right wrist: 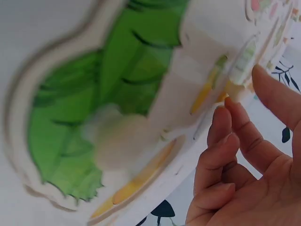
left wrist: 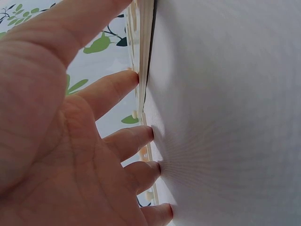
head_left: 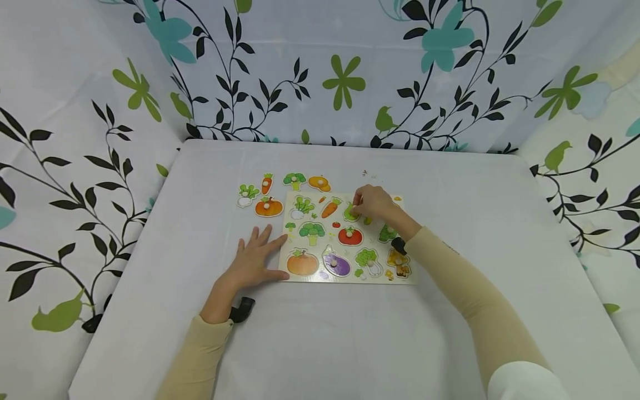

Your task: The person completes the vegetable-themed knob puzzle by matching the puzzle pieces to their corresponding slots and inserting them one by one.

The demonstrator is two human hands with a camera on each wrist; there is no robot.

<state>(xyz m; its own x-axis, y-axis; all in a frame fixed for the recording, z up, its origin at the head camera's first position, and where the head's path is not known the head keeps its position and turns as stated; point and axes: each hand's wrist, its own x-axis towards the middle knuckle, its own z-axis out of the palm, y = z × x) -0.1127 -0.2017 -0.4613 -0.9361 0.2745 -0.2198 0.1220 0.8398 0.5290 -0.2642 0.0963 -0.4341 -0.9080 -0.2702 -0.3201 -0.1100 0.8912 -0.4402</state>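
Note:
A wooden vegetable puzzle board (head_left: pixel 325 222) lies flat on the white-covered table. At its left edge my left hand (head_left: pixel 256 258) spreads its fingers, thumb and index fingertip touching the side; the left wrist view shows these fingers (left wrist: pixel 110 92) straight along the edge. Over the board's upper middle, my right hand (head_left: pixel 372 201) pinches the knob of a green vegetable piece (head_left: pixel 351 214), partly hidden by the fingers. The right wrist view shows thumb and index fingertip at its pale knob (right wrist: pixel 237 90). An eggplant piece (head_left: pixel 337 265) and a tomato piece (head_left: pixel 350 236) sit in the board.
Loose pieces lie beyond the board's upper left: a radish (head_left: pixel 247 194), a carrot (head_left: pixel 267 183), a broccoli (head_left: pixel 294 180), a yellow-orange vegetable (head_left: pixel 319 183) and a pumpkin (head_left: pixel 269 207). A leaf-patterned curtain (head_left: pixel 310 66) hangs behind the table.

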